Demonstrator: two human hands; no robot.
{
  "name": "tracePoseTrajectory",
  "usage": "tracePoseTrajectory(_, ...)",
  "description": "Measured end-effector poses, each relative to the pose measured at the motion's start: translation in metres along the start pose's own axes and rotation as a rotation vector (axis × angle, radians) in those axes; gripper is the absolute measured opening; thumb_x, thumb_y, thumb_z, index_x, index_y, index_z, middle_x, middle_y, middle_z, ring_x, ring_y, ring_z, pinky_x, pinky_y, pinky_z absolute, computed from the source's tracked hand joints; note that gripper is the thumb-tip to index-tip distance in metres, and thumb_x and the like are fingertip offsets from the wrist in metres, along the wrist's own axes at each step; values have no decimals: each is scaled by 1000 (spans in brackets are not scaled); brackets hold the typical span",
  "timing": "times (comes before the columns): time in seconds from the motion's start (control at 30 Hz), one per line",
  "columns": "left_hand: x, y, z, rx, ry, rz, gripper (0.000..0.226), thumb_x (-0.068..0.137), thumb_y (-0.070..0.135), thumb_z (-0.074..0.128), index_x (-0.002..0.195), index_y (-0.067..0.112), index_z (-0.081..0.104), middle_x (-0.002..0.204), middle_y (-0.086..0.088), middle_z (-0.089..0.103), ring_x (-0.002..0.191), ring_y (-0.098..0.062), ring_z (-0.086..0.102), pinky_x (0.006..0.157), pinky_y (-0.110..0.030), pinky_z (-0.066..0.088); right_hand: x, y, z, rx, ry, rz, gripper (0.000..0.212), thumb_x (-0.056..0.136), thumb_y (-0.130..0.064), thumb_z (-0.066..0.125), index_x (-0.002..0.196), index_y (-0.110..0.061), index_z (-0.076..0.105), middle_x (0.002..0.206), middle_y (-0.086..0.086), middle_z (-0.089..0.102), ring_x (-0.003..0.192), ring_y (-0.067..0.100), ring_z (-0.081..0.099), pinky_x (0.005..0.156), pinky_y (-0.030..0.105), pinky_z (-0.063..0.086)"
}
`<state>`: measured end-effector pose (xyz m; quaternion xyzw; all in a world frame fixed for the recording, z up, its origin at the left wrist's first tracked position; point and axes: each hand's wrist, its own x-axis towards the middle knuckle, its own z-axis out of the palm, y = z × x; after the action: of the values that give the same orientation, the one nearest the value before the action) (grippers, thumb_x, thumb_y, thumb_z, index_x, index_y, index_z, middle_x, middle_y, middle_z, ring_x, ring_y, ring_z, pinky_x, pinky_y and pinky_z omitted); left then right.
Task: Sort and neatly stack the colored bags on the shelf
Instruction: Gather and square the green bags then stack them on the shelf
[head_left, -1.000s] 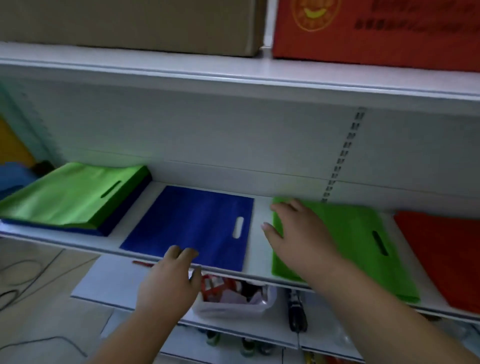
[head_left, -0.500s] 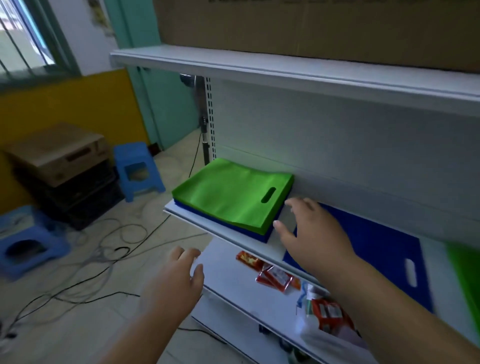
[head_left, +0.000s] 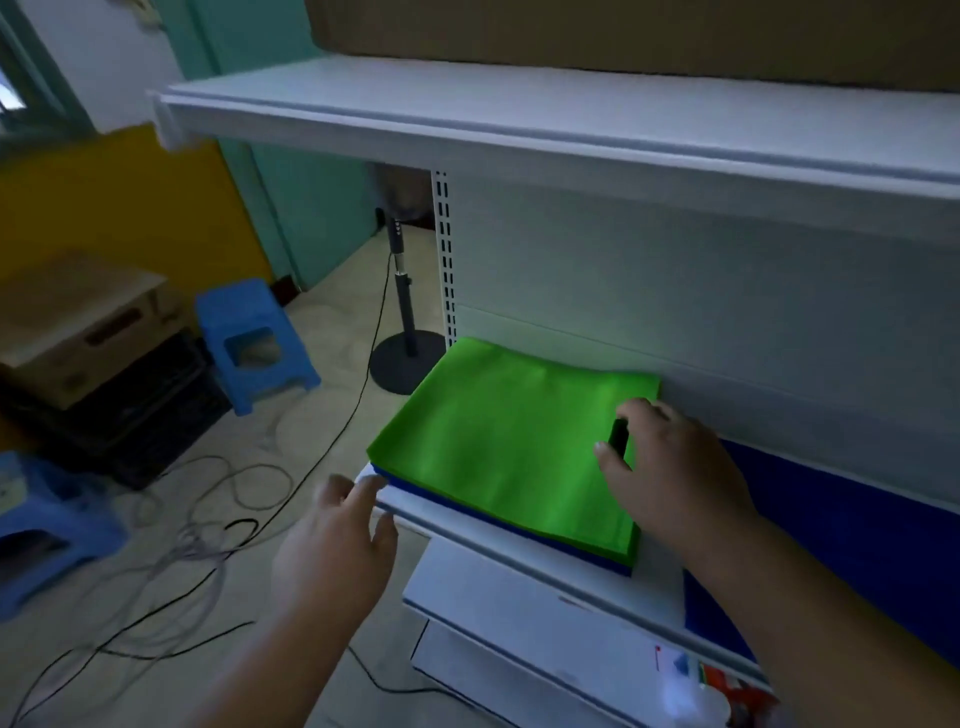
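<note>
Head view, nearest first: your left hand (head_left: 332, 551) hovers loose and empty at the front edge of the shelf (head_left: 498, 535), while your right hand (head_left: 670, 467) rests with relaxed fingers on the green bag stack (head_left: 498, 447) by its handle slot, gripping nothing. That stack still tops blue bags (head_left: 519, 525), with a lone blue bag (head_left: 831, 530) beside it, so sorting looks unfinished.

Both hands out in front, palms down

Left hand (head_left: 337, 545) hovers low with fingers loosely spread and relaxed, gripping nothing, forearm running down to the bottom edge. Right hand (head_left: 670, 467) reaches further forward and higher, fingers gently bent, thumb apart from the forefinger, forearm angling in from the lower right.
</note>
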<state>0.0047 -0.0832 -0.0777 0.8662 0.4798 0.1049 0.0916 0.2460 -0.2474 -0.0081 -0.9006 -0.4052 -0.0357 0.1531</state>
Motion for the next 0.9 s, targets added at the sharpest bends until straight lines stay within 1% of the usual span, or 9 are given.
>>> tracePoseTrajectory(0.1, 35, -14, 3, 7, -52, 56, 44, 94, 46, 49, 137, 36, 42, 137, -1, 39, 68, -12, 49, 50, -24, 36, -10, -4, 11, -86, -23, 122, 41, 91, -46, 54, 118, -15, 54, 105, 10, 66, 98, 31, 56, 78, 35, 47)
tracePoseTrajectory(0.17, 55, -23, 4, -16, -88, 130, 39, 94, 46, 49, 132, 36, 47, 138, -1, 41, 70, -14, 53, 52, -24, 39, -21, -11, 19, -176, -53, 195, 44, 94, -49, 49, 123, -16, 52, 105, 8, 68, 103, 30, 54, 81, 34, 43)
tracePoseTrajectory(0.23, 71, -27, 2, -44, -110, 216, 31, 94, 45, 49, 123, 34, 53, 129, 4, 49, 70, -16, 56, 50, -24, 38, -30, -20, 28, -258, -71, 240, 42, 93, -49, 49, 118, -16, 56, 93, 7, 69, 96, 29, 54, 73, 34, 42)
tracePoseTrajectory(0.33, 87, -34, 2, -81, -124, 295, 26, 96, 40, 49, 118, 31, 60, 118, 10, 55, 67, -16, 55, 48, -23, 36, -36, -29, 45, -332, -25, 219, 34, 86, -42, 62, 101, -11, 66, 69, 8, 67, 75, 32, 54, 57, 33, 37)
tracePoseTrajectory(0.4, 93, -38, 1, -105, -123, 314, 25, 96, 38, 50, 115, 30, 63, 113, 10, 58, 64, -16, 54, 49, -23, 37, -38, -31, 51, -299, -3, 239, 33, 88, -39, 63, 101, -10, 67, 69, 11, 66, 75, 33, 55, 58, 33, 35)
tracePoseTrajectory(0.57, 100, -45, 0, -165, -103, 338, 18, 95, 33, 54, 103, 26, 69, 103, 10, 61, 60, -16, 57, 52, -25, 45, -44, -31, 49, -214, 178, 280, 30, 90, -35, 62, 97, -7, 67, 62, 13, 60, 72, 33, 53, 56, 32, 39)
tracePoseTrajectory(0.7, 101, -45, -5, -150, -93, 343, 17, 94, 32, 56, 98, 26, 71, 104, 9, 64, 61, -16, 57, 50, -22, 40, -48, -31, 55, -359, 111, 248, 42, 91, -45, 41, 87, -11, 65, 59, 7, 60, 70, 29, 50, 54, 31, 32)
tracePoseTrajectory(0.77, 101, -47, -9, -130, -100, 340, 17, 93, 33, 57, 95, 27, 72, 101, 9, 64, 60, -16, 56, 48, -20, 35, -51, -37, 59, -442, 91, 209, 47, 88, -47, 34, 82, -12, 64, 58, 6, 61, 69, 29, 51, 55, 32, 33)
tracePoseTrajectory(0.9, 99, -55, -16, -178, -102, 302, 12, 89, 31, 61, 77, 28, 61, 80, 8, 60, 53, -13, 52, 48, -23, 41, -62, -50, 64, -448, 38, 194, 49, 93, -47, 30, 92, -14, 66, 70, 3, 68, 75, 28, 52, 60, 34, 38)
